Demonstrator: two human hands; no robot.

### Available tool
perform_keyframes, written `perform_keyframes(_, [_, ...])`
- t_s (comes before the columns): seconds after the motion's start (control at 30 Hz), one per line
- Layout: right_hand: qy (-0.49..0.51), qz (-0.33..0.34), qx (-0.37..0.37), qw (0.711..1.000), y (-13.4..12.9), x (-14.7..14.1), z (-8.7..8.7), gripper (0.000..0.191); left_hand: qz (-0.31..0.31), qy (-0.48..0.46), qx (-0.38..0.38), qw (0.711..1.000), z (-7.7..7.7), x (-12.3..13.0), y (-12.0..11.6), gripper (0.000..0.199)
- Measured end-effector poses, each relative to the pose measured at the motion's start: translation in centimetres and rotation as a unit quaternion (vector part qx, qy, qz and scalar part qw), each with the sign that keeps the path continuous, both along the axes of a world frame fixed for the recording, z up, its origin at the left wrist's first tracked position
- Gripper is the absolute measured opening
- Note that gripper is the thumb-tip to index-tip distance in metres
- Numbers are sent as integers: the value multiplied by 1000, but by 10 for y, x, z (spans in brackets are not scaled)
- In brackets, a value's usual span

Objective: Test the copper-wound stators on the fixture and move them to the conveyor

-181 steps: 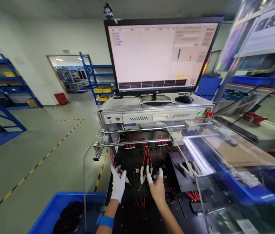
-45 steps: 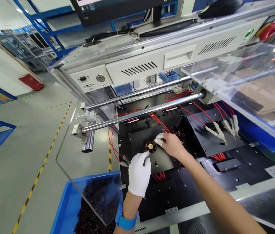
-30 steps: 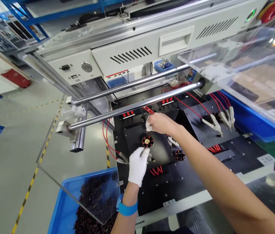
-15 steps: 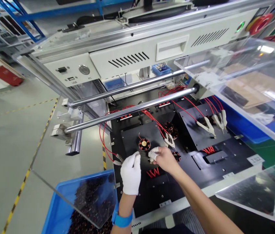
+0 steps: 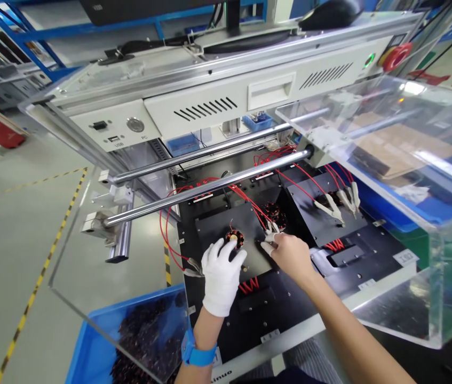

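The left hand (image 5: 222, 278), in a matte white knit glove, spreads its fingers over the near side of a small ring-shaped coil (image 5: 240, 238). They are parted and bent a little, with the forefinger's tip overlapping the pale round disc (image 5: 234, 240) at the coil's centre; whether they press on it cannot be told. The coil lies on a flat, dark, faintly glossy plate (image 5: 255, 257), its copper-red and black windings set in short blocks around the rim, and a hair-thin wire (image 5: 231, 224) curls up from its far side.

The right hand (image 5: 292, 256) (bare but for white coverings on the fingertips) bends its fingers together at the plate's right edge, beside pale, slim clips (image 5: 272, 228) on thin red leads (image 5: 245, 196). What sits between its fingertips is too small to make out.

Behind those clips, more wound coils (image 5: 277, 212) lie in a dark heap. Two smooth, polished metal rods (image 5: 209, 186) cross above the leads. To the right hangs a thick, clear plastic cover (image 5: 418, 128) with glinting edges; to the left, a smooth blue bin (image 5: 84, 341) holds a rough, dark mass (image 5: 141, 333) of small pieces.
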State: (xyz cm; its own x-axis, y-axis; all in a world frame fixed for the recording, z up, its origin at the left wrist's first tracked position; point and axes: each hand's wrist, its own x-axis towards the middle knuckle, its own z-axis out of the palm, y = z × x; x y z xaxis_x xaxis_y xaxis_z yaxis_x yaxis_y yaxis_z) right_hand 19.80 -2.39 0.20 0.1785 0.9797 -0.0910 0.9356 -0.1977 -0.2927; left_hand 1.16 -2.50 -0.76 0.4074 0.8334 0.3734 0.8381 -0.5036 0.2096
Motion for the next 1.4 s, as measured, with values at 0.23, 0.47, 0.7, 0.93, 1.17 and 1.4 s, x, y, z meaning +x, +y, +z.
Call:
perform_keyframes(0.23, [12,-33,46,998,32,16,-32,39,-20,32,-10,999,4,10,7,17])
perform_keyframes(0.47, [71,23,72,995,51,19,-65,35,3,-27,-23,999,6,19,-1,7])
perform_keyframes(0.7, [330,47,131,934,35,21,-38,26,22,-79,-25,996,7,20,-3,7])
perform_keyframes(0.93, [532,-49,45,844,40,-18,-13,58,29,-71,-22,997,5,23,-2,5])
perform_keyframes(1.17, [521,-110,124,837,43,-37,-33,26,23,-73,-21,997,7,23,-3,6])
perform_keyframes(1.4, [535,-134,136,823,47,-41,-34,27,25,-81,-17,996,6,22,-3,4])
